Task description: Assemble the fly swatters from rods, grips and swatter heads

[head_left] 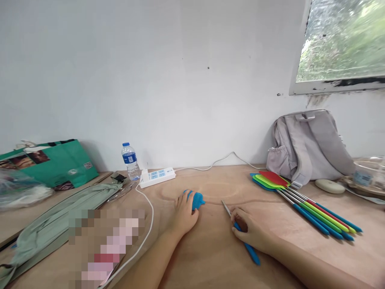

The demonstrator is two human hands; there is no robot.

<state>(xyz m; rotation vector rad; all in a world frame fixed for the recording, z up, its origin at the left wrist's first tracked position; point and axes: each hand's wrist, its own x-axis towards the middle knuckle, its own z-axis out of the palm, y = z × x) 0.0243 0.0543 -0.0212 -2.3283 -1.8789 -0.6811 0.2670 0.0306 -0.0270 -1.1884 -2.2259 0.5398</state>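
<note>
At the middle of the wooden table, my left hand [185, 214] has its fingers curled over a blue mesh fly swatter head [197, 200], which it partly covers. My right hand [252, 230] grips a fly swatter handle [251, 253] with a metal rod and a blue grip, between thumb and fingers. The rod's tip points up and left toward the blue head, with a gap between them. Farther right lies a bundle of several fly swatters [315, 212] with red, green and blue heads and coloured grips.
A white power strip [158, 177] and a water bottle [130, 160] stand near the wall, with a white cable [152, 208] running forward. At left are a green bag [66, 164] and a pale green bag [60, 224]. A grey backpack [315, 144] leans on the wall at right.
</note>
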